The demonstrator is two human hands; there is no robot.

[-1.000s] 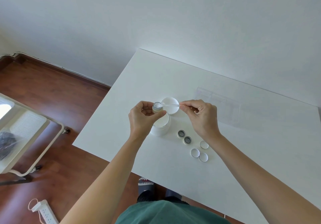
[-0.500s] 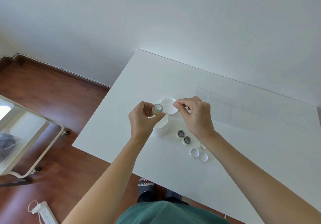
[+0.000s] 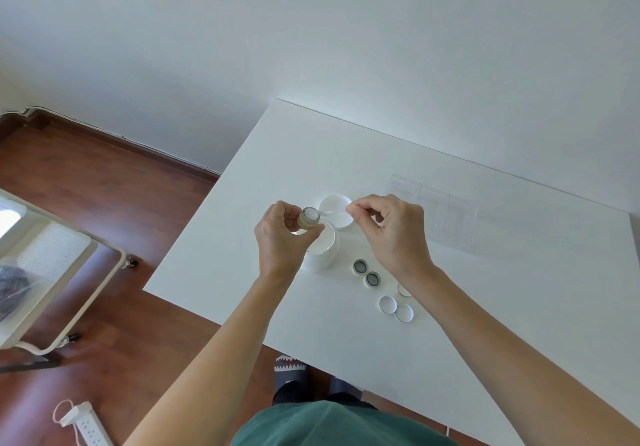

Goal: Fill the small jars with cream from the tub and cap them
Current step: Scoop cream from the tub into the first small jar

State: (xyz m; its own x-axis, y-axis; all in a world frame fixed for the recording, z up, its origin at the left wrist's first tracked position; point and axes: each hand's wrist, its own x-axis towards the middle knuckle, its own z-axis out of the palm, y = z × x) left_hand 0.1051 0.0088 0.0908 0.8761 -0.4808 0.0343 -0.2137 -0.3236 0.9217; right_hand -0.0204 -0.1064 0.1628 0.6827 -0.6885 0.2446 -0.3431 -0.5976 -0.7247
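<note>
White table (image 3: 485, 324), wooden floor (image 3: 104, 182), grey wall (image 3: 311, 47)

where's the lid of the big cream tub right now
In the head view, the tub lid lies on the white table just behind the open cream tub, between the left hand and right hand.

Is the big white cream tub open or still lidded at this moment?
Open. The tub shows white cream inside, and its lid lies on the table just behind it.
</note>
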